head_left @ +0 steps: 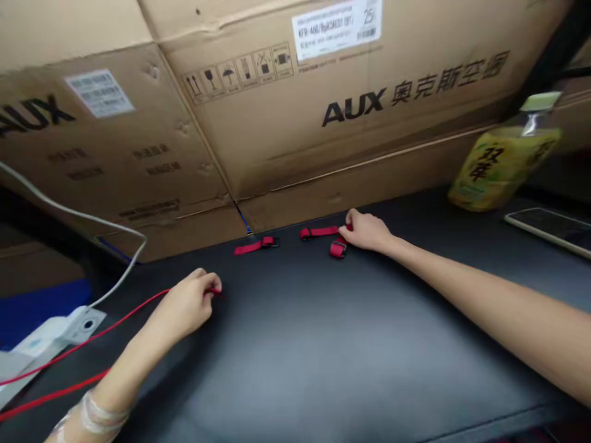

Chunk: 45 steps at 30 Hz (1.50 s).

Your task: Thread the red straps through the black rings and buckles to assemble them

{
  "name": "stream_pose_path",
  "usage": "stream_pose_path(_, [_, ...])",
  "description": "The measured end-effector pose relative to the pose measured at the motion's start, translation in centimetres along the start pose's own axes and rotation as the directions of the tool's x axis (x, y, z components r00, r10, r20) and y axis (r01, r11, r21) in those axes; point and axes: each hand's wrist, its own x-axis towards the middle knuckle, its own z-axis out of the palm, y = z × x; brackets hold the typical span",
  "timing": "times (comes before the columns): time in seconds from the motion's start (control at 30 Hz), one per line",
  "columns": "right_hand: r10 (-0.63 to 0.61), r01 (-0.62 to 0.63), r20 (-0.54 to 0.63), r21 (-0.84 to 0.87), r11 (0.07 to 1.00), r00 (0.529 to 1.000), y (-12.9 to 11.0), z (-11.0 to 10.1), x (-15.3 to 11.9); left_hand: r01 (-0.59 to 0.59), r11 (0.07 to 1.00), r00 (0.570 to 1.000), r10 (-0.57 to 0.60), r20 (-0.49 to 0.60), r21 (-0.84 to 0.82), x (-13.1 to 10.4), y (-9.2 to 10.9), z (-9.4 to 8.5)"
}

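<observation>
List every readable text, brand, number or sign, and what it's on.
"AUX": left carton
"AUX 奥克斯空": right carton, last character smeared
"KFR-46", "25": white label on it, rest blurred
Handling icons, including up arrows, glass, umbrella: same carton
"双", then probably "萃": bottle
Left carton's sticker and small print: unreadable

Stacked cardboard boxes [258, 147] behind

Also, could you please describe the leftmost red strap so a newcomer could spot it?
Behind the black tabletop, two AUX cartons meet. Just in front of that seam lies a short red strap, dark buckle at its right end. Unlike the red webbing by the right hand, it lies apart, untouched.
</observation>
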Motion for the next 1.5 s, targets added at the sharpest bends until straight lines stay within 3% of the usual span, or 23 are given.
stream_pose_path(0.5, [-0.033, 0.033, 0.014, -0.034, 0.999, 0.999, 0.0, -0.1, -0.1, 0.035, 0.999, 0.999, -0.035, 0.024, 0.014, -0.3, 0.6, -0.3])
stream_pose_path(0.73, [-0.068, 0.069, 0.012, -0.053, 0.996, 0.998, 0.3, 0.0, 0.1, 0.065, 0.998, 0.994, -0.062, 0.086, -0.027, -0.5, 1.2, -0.6])
stream_pose_path(0.87, [-0.128, 0.135, -0.115, 0.054, 0.989, 0.985, 0.5, 0.5, -0.1, 0.067, 0.996, 0.994, -0.062, 0.088, -0.052, -0.6, 1.5, -0.5])
stream_pose_path(1.0, [-0.228, 0.285, -0.278, 0.186, 0.94, 0.933, 0.3, 1.0, -0.4, 0.063, 0.997, 0.994, -0.058, 0.094, -0.047, -0.7, 1.8, -0.4])
stream_pose_path(1.1, [-0.29, 0.349, -0.264, 0.218, 0.911, 0.92, 0.1, 1.3, -0.6, 0.059, 0.997, 0.994, -0.055, 0.096, -0.044, -0.8, 1.8, -0.3])
stream_pose_path(1.27, [-0.263, 0.332, -0.276, 0.246, 0.911, 0.924, 0.1, 1.5, -0.5, 0.06, 0.998, 0.992, -0.056, 0.11, -0.036, -0.8, 1.7, -0.3])
stream_pose_path(1.5, [-0.299, 0.332, -0.186, 0.183, 0.925, 0.936, -0.1, 1.6, -0.4, 0.058, 0.998, 0.993, -0.055, 0.107, -0.028, -0.7, 1.6, 0.1])
